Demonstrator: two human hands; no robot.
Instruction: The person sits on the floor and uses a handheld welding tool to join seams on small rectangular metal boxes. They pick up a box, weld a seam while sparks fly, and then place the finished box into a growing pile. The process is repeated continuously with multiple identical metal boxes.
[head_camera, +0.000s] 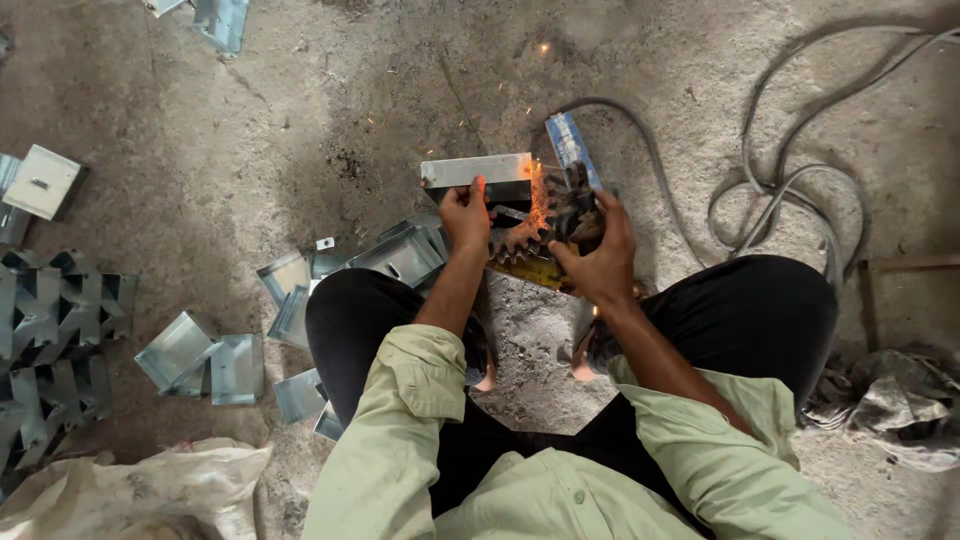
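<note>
I squat on a concrete floor. My left hand (466, 214) grips a folded sheet-metal piece (478, 172), holding it flat in front of me. My right hand (597, 252) is closed on a dark power tool (573, 205) pressed at the piece's right end, where orange sparks (537, 200) fly. A toothed gear-like wheel (517, 242) lies just under the contact point, on a yellow-edged block (530, 271). A blue tool body (570, 146) sticks out beyond my right hand.
Several bent metal brackets (395, 257) lie by my left knee, more (200, 358) further left, and a stacked pile (55, 330) at the left edge. Grey cables (790, 190) coil at right. A white sack (140, 490) lies lower left, rags (890, 400) lower right.
</note>
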